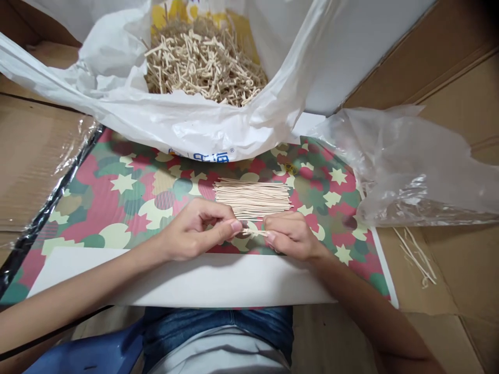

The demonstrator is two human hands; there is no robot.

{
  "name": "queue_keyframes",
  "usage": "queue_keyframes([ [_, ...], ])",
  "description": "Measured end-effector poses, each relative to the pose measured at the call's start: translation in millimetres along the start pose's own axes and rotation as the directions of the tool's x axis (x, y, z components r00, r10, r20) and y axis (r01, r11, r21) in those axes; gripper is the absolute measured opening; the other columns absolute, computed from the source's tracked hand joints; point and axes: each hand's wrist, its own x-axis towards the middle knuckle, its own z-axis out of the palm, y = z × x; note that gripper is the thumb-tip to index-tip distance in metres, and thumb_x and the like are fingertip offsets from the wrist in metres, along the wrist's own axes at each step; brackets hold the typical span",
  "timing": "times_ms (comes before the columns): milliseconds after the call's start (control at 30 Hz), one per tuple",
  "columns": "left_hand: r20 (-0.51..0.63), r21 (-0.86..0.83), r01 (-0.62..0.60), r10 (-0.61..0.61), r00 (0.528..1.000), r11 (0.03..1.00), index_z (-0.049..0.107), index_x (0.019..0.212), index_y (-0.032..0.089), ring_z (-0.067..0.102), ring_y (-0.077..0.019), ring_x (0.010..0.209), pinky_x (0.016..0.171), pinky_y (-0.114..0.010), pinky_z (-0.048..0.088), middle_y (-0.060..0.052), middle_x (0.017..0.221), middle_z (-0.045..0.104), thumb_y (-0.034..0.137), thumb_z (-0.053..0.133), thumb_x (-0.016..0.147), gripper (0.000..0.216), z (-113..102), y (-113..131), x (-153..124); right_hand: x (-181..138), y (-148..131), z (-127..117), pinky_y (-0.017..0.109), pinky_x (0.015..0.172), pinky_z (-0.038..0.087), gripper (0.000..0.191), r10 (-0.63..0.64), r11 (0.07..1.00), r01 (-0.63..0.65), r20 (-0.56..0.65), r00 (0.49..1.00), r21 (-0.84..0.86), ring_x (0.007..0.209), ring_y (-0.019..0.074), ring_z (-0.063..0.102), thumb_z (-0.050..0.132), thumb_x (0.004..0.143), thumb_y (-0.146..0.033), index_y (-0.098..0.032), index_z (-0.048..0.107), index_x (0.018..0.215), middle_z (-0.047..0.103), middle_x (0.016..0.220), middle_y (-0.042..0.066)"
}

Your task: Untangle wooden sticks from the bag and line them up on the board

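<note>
Between my two hands is a small knot of thin pale strips (255, 232), just in front of a neat row of strips. My left hand (200, 227) is closed, its thumb and forefinger pinching the knot's left end. At the other end, the fingers of my right hand (290, 236) are curled round it, with part of the knot hidden inside. The row of straight, pale, string-like strips (253, 197) lies flat on the patterned mat (156, 192), running left to right.
A large white plastic bag (187, 124) at the back holds a heap of knotted strips (206, 62). Clear plastic wrap (421, 171) lies at the right, over cardboard (463, 259) with a few loose strips (415, 254). A white sheet (218, 280) edges the near side.
</note>
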Motion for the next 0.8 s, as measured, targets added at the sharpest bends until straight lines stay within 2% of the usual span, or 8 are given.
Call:
queue_keyframes([
  [100, 0.012, -0.006, 0.009, -0.008, 1.0, 1.0, 0.051, 0.057, 0.011, 0.035, -0.0064, 0.047, 0.043, -0.019, 0.028, 0.002, 0.049, 0.043, 0.032, 0.048, 0.083, 0.033, -1, -1, 3, 1, 1, -2, 0.025, 0.053, 0.028, 0.031, -0.009, 1.0, 0.009, 0.021, 1.0, 0.011, 0.05, 0.0105, 0.035, 0.032, 0.088, -0.024, -0.02, 0.034, 0.057, 0.036, 0.052, -0.003],
  [233, -0.026, -0.034, -0.021, 0.02, 0.999, 0.999, 0.052, 0.07, 0.011, 0.042, -0.0084, 0.058, 0.052, -0.019, 0.034, 0.0, 0.062, 0.047, 0.034, 0.045, 0.084, 0.029, -5, -4, 6, 4, 2, -5, 0.025, 0.059, 0.033, 0.031, 0.003, 0.999, -0.005, 0.083, 0.997, 0.032, 0.057, 0.0113, 0.042, 0.032, 0.09, -0.026, -0.019, 0.042, 0.061, 0.045, 0.057, -0.001],
  [333, -0.017, -0.039, -0.055, 0.055, 0.998, 0.998, 0.053, 0.08, 0.011, 0.042, -0.0086, 0.059, 0.053, -0.02, 0.034, 0.0, 0.067, 0.049, 0.034, 0.05, 0.082, 0.023, -4, -5, 6, 5, 2, -7, 0.023, 0.061, 0.035, 0.03, 0.033, 0.998, -0.036, 0.066, 0.997, 0.054, 0.059, 0.0106, 0.046, 0.033, 0.09, -0.026, -0.018, 0.045, 0.064, 0.049, 0.059, -0.001],
  [467, -0.08, -0.048, -0.082, 0.078, 0.994, 0.995, 0.052, 0.075, 0.012, 0.039, -0.007, 0.053, 0.048, -0.019, 0.031, 0.002, 0.061, 0.046, 0.032, 0.052, 0.082, 0.021, 4, -5, 4, 6, 1, -7, 0.023, 0.063, 0.035, 0.029, -0.023, 0.999, 0.021, 0.041, 0.999, 0.035, 0.06, 0.0101, 0.046, 0.034, 0.09, -0.024, -0.018, 0.047, 0.064, 0.05, 0.06, -0.002],
  [567, -0.11, -0.001, -0.145, 0.144, 0.983, 0.989, 0.055, 0.076, 0.011, 0.042, -0.0078, 0.057, 0.051, -0.02, 0.033, 0.0, 0.066, 0.049, 0.03, 0.052, 0.081, 0.02, 6, -5, 4, 6, -2, -7, 0.024, 0.065, 0.036, 0.03, -0.039, 0.999, 0.039, 0.036, 0.999, 0.019, 0.061, 0.0103, 0.047, 0.033, 0.091, -0.024, -0.018, 0.048, 0.066, 0.051, 0.061, -0.002],
  [700, -0.151, 0.085, -0.231, 0.242, 0.958, 0.969, 0.058, 0.08, 0.013, 0.046, -0.0093, 0.063, 0.057, -0.021, 0.038, -0.001, 0.07, 0.051, 0.027, 0.055, 0.08, 0.014, 6, -4, 3, 5, -6, -8, 0.026, 0.066, 0.037, 0.035, -0.002, 1.0, 0.001, 0.049, 0.999, 0.019, 0.062, 0.0116, 0.048, 0.031, 0.092, -0.032, -0.018, 0.048, 0.064, 0.052, 0.061, -0.001],
  [800, -0.21, 0.154, -0.249, 0.278, 0.937, 0.956, 0.058, 0.076, 0.014, 0.048, -0.0102, 0.064, 0.059, -0.022, 0.04, -0.001, 0.069, 0.052, 0.025, 0.054, 0.081, 0.013, 6, -3, 4, 4, -2, -11, 0.026, 0.065, 0.04, 0.04, 0.062, 0.99, -0.065, 0.03, 0.998, 0.124, 0.064, 0.0127, 0.052, 0.029, 0.091, -0.046, -0.019, 0.052, 0.074, 0.055, 0.065, 0.0],
])
